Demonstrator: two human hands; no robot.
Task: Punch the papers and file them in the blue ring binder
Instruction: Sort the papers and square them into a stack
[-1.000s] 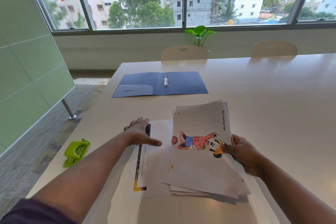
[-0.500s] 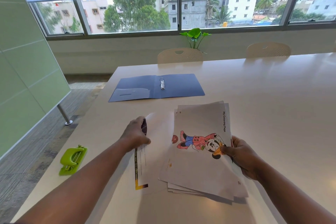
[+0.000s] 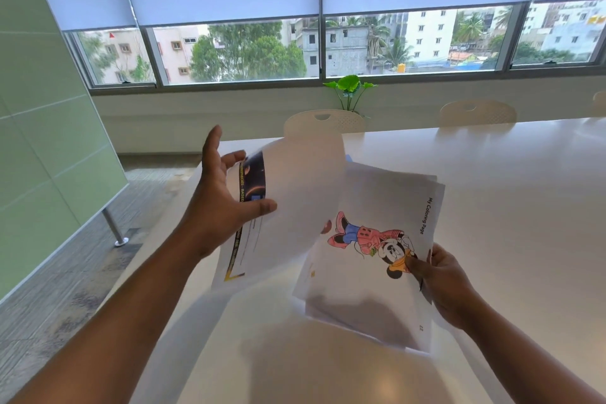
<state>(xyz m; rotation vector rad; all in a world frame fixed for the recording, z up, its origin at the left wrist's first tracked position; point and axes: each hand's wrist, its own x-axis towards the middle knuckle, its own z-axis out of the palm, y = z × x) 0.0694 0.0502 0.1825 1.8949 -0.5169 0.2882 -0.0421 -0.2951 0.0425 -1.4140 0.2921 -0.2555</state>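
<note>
We hold one loose sheet (image 3: 288, 207) in our left hand (image 3: 223, 203), thumb pressed on its printed face near the dark banner, the other fingers spread behind and above its edge. Half a second ago that hand lay flat on the same sheet on the table (image 3: 508, 207); now the sheet is lifted clear and curls upward, blurred by motion. Our right hand (image 3: 442, 279) pinches the rest of the papers (image 3: 370, 272) at their right edge, thumb on top beside the coloured cartoon figure, as it did before. That stack is raised off the table near the front edge, its shadow below it.

The view has tipped up as well. The blue ring binder, which lay open towards the far left corner of the table, is now hidden behind the lifted sheet, except perhaps for a sliver of blue at the sheet's right edge. The green punch that sat at the left edge is out of frame.

We judge that we are gathering the stray sheet back onto the stack. Squaring the edges comes next, before any punching, and nothing is filed yet.
</note>
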